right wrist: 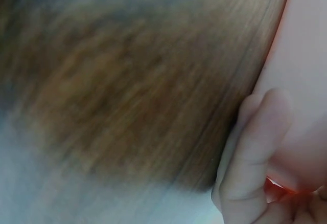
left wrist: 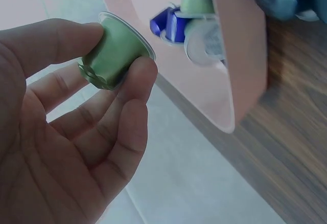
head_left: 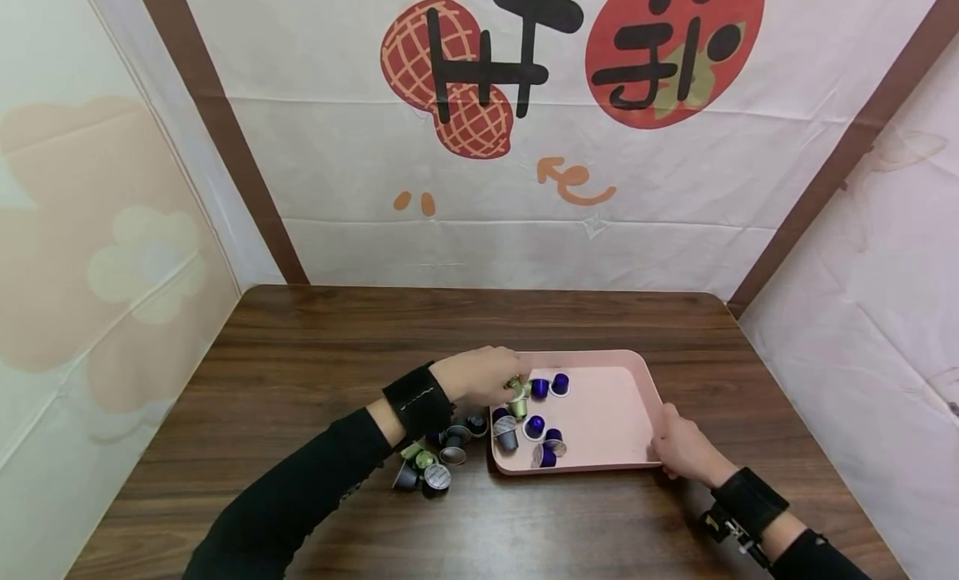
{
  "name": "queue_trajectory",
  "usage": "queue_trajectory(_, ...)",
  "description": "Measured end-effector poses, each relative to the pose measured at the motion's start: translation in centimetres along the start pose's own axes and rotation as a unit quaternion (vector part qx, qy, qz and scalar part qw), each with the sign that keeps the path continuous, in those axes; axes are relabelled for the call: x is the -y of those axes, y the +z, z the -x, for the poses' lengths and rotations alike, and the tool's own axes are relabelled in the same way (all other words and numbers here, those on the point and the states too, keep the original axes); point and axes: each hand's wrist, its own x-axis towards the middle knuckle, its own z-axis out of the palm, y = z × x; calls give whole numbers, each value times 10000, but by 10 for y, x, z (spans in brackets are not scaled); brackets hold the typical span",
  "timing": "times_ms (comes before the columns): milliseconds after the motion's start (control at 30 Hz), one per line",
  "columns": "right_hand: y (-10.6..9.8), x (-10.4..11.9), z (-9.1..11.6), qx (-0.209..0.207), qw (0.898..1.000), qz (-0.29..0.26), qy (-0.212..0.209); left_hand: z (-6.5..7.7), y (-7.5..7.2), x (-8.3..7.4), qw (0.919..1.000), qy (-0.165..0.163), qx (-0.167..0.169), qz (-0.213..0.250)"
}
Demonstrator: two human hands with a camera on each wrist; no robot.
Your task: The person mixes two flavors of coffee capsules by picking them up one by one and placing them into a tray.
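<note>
My left hand (head_left: 478,375) is over the left side of the pink tray (head_left: 599,413). In the left wrist view it pinches a green coffee capsule (left wrist: 116,52) between thumb and fingers, its foil rim facing the tray. With my right hand (head_left: 689,445) I grip the tray's right edge near the front corner; the right wrist view shows those fingers (right wrist: 250,157) against the tray wall. Inside the tray, at its left, lie several blue capsules (head_left: 535,427), a green capsule (head_left: 519,408) and a grey capsule (head_left: 505,434).
Left of the tray, on the brown wooden table (head_left: 337,339), is a pile of mixed capsules: black capsules (head_left: 436,478), grey capsules (head_left: 405,478) and green capsules (head_left: 424,459). My left forearm partly covers this pile. Printed cloth hangs behind the table and at both sides.
</note>
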Motion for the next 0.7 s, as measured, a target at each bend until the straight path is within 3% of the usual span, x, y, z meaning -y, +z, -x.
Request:
queue_trajectory(333,-2,1,-1,39,9998,78,158,-25,8,-18,9980,213,-5,-587)
queue_trajectory(700,-1,3,0,93,9996,15,269,-38,12,-23,9985,13,5,-542)
